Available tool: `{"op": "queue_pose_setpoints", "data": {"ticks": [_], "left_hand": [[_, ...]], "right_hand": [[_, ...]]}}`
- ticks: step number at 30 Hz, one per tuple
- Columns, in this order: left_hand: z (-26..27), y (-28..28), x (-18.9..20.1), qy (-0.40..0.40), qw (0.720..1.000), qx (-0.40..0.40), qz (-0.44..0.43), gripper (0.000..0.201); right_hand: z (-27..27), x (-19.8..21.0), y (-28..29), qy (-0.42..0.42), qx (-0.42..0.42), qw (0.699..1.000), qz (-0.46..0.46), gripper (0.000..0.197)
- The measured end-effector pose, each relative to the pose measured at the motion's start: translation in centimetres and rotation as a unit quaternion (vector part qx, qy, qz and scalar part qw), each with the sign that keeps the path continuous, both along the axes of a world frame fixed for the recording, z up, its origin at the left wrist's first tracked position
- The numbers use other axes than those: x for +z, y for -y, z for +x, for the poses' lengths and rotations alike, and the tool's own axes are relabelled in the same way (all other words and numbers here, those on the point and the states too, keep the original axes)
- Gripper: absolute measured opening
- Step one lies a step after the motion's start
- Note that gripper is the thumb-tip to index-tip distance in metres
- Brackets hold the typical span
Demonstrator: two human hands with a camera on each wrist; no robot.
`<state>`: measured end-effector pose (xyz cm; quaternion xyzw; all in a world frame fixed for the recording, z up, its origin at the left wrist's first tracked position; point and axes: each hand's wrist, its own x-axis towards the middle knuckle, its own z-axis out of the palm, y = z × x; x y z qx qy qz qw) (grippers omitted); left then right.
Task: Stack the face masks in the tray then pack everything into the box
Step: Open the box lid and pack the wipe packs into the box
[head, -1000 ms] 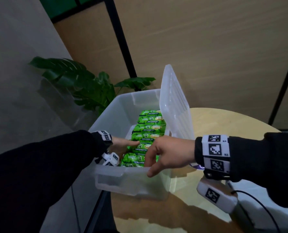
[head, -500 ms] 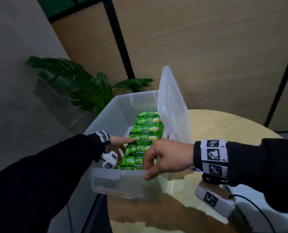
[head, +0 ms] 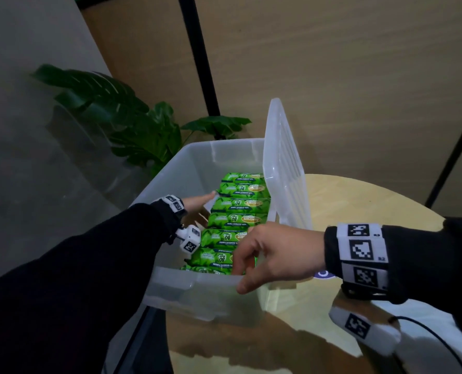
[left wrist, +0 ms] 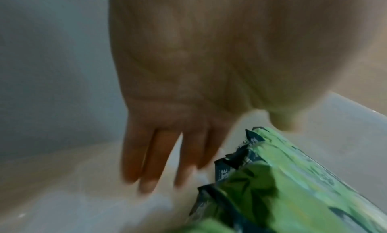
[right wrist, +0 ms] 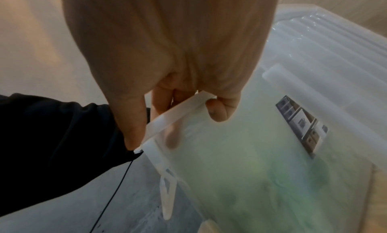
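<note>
At the tabletop's [head: 359, 201] left edge, the right hand [head: 273, 252] grips the clear plastic box's [head: 197, 292] near rim; the left hand [left wrist: 188, 87], fingers straight, reaches beside green packets [head: 238, 206].

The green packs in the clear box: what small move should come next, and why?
Probably pull the left hand out of the box and lower the lid. The green packs already lie in a row inside, the lid stands upright, and the right hand grips the near rim.

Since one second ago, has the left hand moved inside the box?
Yes. The left hand has reached further along the row of green packs, toward the far wall of the box; its thumb now lies beside a farther pack.
</note>
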<state>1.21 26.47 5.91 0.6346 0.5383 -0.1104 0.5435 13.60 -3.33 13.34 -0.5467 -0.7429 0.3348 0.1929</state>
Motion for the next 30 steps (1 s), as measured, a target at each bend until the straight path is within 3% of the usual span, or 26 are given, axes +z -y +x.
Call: {"op": "queue_pose_setpoints", "data": {"ticks": [2,5,11,15,16,18,21,27,28,30], "left_hand": [[1.4,-2.1,-1.1,0.049,0.996,0.055,0.054,0.100],[4.6,-1.8,-1.7,0.155,0.987,0.048,-0.004,0.085],[4.1,-2.8,-3.0,0.168,0.981,-0.023,-0.095,0.094],[4.9,-3.0,-1.8,0.125,0.988,0.023,0.086,0.082],[5.2,-3.2,-1.7,0.136,0.984,0.038,0.107,0.087],[6.3,-3.9,-2.0,0.192,0.978,0.050,0.066,0.099],[7.3,-3.3,-2.0,0.239,0.970,0.033,0.014,0.063],[6.5,-3.2,-1.5,0.212,0.977,0.001,-0.027,0.056],[6.6,-2.9,-1.3,0.186,0.982,-0.019,-0.015,0.058],[7.4,-2.0,0.2,0.098,0.989,-0.065,0.091,0.071]], "right_hand": [[0.1,0.2,-0.1,0.002,0.005,1.000,-0.011,0.019],[0.2,0.5,-0.3,-0.001,0.014,1.000,-0.023,0.018],[0.2,0.4,-0.7,-0.017,0.020,0.999,-0.041,0.014],[0.4,0.4,-0.6,-0.022,0.013,0.998,-0.049,0.012],[0.5,0.4,-0.6,-0.021,0.014,0.998,-0.050,0.012],[0.5,0.3,-0.7,-0.020,0.016,0.998,-0.053,0.013],[0.5,-0.1,-1.0,-0.024,0.020,0.998,-0.053,0.015],[0.5,-0.1,-0.9,0.004,0.034,0.998,-0.046,0.018],[0.5,0.0,-0.8,0.005,0.030,0.999,-0.045,0.019],[0.4,0.1,-0.6,0.010,0.022,0.999,-0.040,0.019]]}}
